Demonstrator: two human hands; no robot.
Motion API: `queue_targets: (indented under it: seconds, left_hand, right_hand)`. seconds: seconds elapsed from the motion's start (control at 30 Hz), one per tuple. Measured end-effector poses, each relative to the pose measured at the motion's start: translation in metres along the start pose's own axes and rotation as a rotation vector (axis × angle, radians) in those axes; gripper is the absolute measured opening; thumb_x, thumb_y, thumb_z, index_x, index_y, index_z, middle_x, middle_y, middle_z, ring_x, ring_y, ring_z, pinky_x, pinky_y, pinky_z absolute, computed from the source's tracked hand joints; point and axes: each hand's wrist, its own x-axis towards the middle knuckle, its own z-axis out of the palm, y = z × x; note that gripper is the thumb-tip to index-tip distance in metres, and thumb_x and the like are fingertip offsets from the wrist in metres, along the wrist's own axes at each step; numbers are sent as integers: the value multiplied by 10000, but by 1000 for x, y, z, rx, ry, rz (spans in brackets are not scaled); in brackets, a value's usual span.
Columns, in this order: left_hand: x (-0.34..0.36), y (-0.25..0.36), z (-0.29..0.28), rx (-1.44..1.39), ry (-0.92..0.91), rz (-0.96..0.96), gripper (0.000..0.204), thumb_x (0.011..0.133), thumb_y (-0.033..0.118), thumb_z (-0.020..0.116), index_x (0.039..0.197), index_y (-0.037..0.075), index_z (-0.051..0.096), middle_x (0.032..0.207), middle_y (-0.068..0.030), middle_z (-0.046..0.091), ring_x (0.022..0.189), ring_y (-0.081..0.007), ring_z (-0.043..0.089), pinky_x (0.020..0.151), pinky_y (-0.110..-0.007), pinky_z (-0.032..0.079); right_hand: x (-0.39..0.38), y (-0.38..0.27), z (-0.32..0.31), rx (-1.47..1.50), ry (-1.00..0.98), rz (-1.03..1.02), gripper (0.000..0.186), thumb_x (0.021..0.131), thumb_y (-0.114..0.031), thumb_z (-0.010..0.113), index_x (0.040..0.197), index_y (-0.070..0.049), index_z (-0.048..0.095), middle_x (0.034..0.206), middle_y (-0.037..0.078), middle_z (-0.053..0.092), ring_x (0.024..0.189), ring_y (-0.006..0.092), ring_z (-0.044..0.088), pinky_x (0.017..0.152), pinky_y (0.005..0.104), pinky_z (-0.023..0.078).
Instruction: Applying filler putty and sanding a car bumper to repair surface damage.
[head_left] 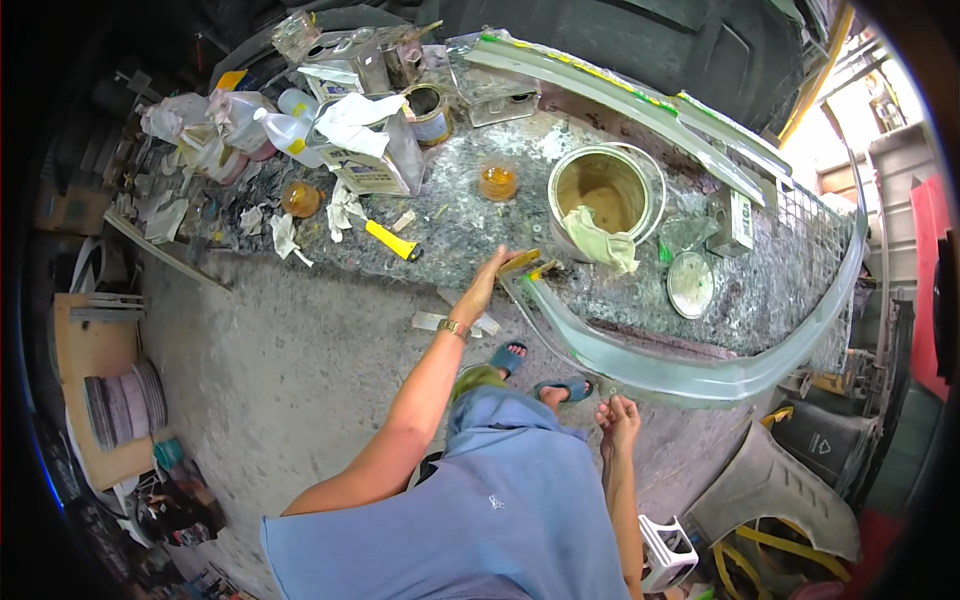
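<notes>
A long, curved, pale-green translucent strip [690, 372], like a car bumper lip, lies along the near edge of the workbench and bends up at the right. At its left end my left hand [484, 286] is closed on a flat yellow spreader [518, 263]. Beside that spreader, a smaller yellow piece [543, 270] sits at the strip's tip. My right hand [618, 422] is just below the strip's lower edge, thumb and fingers pinched together; whatever they hold is too small to tell. Right behind the left hand stands a large open can [560, 222] with a cloth over its rim.
The cluttered workbench [455, 225] holds a yellow-handled tool [392, 240], amber jars [497, 182], a metal tin [375, 165], a round lid [690, 285] and a small box [733, 222]. Long pale strips [620, 100] lie at the back. A grey panel [780, 490] leans at lower right.
</notes>
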Motion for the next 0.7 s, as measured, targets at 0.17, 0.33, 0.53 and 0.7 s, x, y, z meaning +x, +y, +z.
queue_targets:
  seconds: [0.17,0.33,0.53,0.7]
  left_hand:
    - [2,-4,7,54,14,-42,738,931,632,331,1286,24,554,1309,-109,549,1260,-206,443,1100,-337,243]
    - [9,-13,15,104,-2,-74,769,926,645,327,1294,3,536,1333,-124,526,1284,-222,423,1109,-340,235]
    - [15,-18,15,104,59,-76,797,927,651,326,1303,-30,501,1335,-117,514,1248,-224,431,1083,-324,242]
    - [19,-19,19,54,-7,-94,785,946,622,326,1314,-56,476,1339,-131,512,1254,-211,438,1082,-318,255]
  right_hand:
    - [3,4,-10,32,15,-6,137,901,-123,619,976,-47,532,808,85,647,640,132,630,524,245,536]
    - [8,9,-29,2,24,4,127,906,-126,610,995,-63,544,853,83,645,678,130,628,549,246,532]
    - [6,2,-21,-5,-13,18,179,909,-140,605,1050,-45,549,882,79,651,700,108,614,590,242,518]
    - [7,-3,-21,53,27,28,171,910,-160,610,1032,-57,548,863,72,657,668,99,601,578,235,505]
